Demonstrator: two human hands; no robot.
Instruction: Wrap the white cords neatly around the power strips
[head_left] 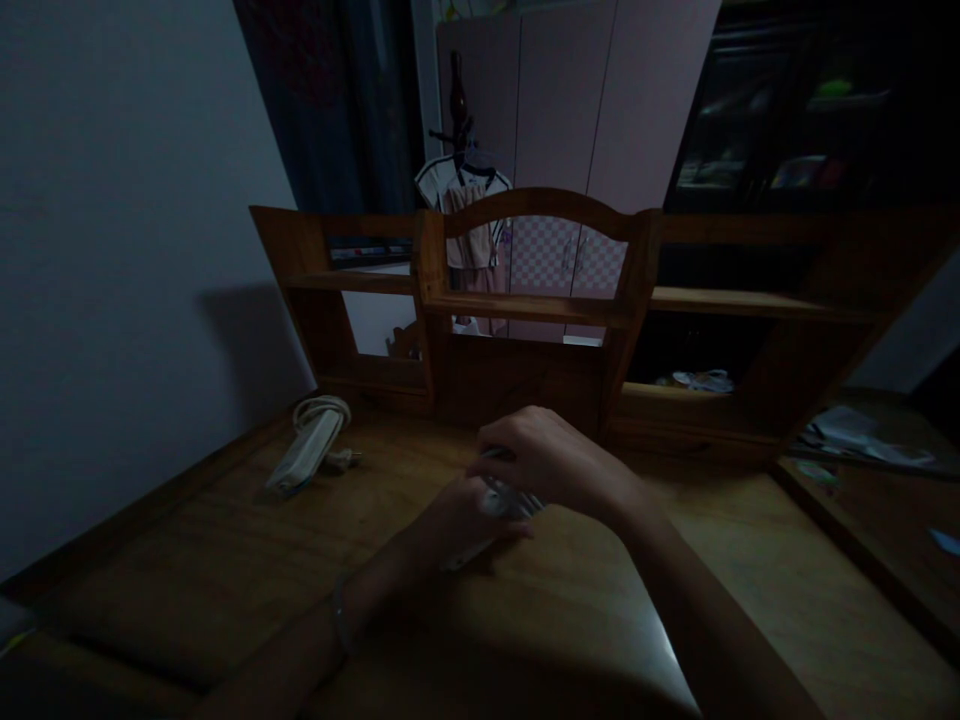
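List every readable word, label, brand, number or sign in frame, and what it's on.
No text can be read anywhere in the picture.
White power strip: too dim and blurred to read any print.
Pale object between left hand and right hand: blurred, partly covered; no text legible.
Hanging shirt: any print too small to read.
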